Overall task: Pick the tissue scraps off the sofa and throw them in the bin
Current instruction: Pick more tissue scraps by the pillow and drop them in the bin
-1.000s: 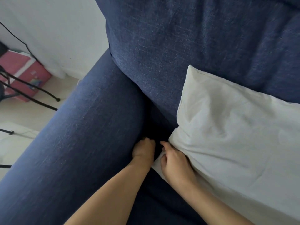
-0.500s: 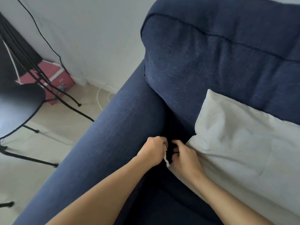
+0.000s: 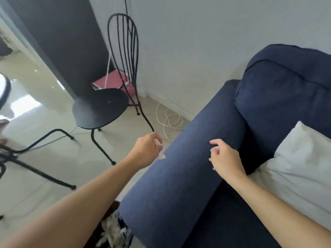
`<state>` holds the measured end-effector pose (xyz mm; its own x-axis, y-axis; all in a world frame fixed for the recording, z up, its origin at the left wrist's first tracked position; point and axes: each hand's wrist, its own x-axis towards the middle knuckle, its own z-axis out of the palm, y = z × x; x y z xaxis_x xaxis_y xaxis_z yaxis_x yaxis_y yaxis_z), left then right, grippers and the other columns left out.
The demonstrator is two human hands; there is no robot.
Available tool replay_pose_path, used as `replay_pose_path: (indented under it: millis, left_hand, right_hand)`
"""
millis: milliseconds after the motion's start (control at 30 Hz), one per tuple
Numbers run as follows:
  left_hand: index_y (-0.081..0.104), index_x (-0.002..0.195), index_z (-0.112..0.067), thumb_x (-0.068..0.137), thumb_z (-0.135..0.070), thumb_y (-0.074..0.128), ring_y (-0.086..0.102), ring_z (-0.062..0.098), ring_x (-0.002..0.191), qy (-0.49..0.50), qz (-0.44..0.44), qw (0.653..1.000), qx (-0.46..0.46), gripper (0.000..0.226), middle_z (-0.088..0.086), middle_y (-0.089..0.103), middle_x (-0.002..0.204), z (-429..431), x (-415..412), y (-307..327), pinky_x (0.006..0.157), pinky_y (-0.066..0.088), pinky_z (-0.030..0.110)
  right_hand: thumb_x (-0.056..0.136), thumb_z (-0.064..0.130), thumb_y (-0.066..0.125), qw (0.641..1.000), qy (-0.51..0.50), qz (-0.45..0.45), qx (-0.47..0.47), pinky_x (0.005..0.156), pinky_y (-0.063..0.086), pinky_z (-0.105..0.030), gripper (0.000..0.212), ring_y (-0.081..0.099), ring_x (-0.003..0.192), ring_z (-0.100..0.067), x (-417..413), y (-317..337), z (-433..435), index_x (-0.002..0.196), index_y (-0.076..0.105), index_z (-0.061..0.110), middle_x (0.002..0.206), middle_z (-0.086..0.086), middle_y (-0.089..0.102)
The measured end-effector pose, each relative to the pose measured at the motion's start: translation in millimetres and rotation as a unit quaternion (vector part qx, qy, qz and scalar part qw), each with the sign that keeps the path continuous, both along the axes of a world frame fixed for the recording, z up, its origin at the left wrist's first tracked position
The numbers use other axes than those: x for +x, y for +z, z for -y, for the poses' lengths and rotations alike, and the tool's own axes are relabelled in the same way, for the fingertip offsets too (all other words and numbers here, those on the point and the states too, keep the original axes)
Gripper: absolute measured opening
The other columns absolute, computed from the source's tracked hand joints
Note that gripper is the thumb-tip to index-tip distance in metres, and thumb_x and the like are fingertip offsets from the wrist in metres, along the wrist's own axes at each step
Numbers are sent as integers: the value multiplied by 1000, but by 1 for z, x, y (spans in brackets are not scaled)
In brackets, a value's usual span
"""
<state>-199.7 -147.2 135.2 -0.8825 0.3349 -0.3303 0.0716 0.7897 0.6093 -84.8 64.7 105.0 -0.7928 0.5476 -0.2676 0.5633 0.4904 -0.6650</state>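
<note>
The dark blue sofa [image 3: 179,176] fills the right half of the view, its armrest running from bottom centre to upper right. My left hand [image 3: 147,149] hovers over the floor just left of the armrest, shut on a white tissue scrap [image 3: 161,155] that pokes out under the fingers. My right hand [image 3: 225,158] rests above the armrest with fingers loosely curled and nothing in it. A bin [image 3: 111,231] holding white scraps sits on the floor at the armrest's near end, partly hidden by my left forearm.
A white pillow [image 3: 300,167] lies on the sofa seat at right. A black metal chair [image 3: 102,108] stands on the pale floor to the left, with a looped white cable [image 3: 170,120] and a pink box [image 3: 114,81] by the wall.
My left hand came out of the gap beside the pillow holding a tissue scrap and moved left, past the armrest. My right hand lifted off the pillow. The view swung left toward the floor.
</note>
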Motion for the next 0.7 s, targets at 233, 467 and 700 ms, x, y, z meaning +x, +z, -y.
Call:
replay_pose_path:
  millis: [233, 467, 700]
  left_hand:
    - [61, 102, -4, 101, -17, 38, 64, 30, 81, 60, 51, 996, -52, 27, 12, 68, 92, 204, 29, -70, 68, 49, 34]
    - [59, 123, -17, 95, -14, 46, 59, 24, 94, 111, 139, 981, -81, 31, 8, 59, 118, 314, 84, -175, 75, 51, 30]
    - [26, 155, -20, 96, -16, 56, 37, 26, 141, 86, 176, 978, -78, 66, 7, 34, 157, 353, 113, -247, 112, 33, 36]
  right_hand:
    - [98, 14, 37, 993, 116, 6, 8, 62, 61, -51, 43, 72, 83, -24, -31, 9, 175, 135, 55, 28, 83, -5, 70]
    - [98, 13, 42, 984, 178, -15, 4, 60, 59, -53, 38, 73, 75, -29, -36, -36, 293, 132, 56, 25, 89, -9, 73]
    - [101, 15, 43, 988, 157, 7, 5, 63, 63, -46, 35, 74, 71, -13, -22, -79, 327, 132, 56, 26, 88, -1, 72]
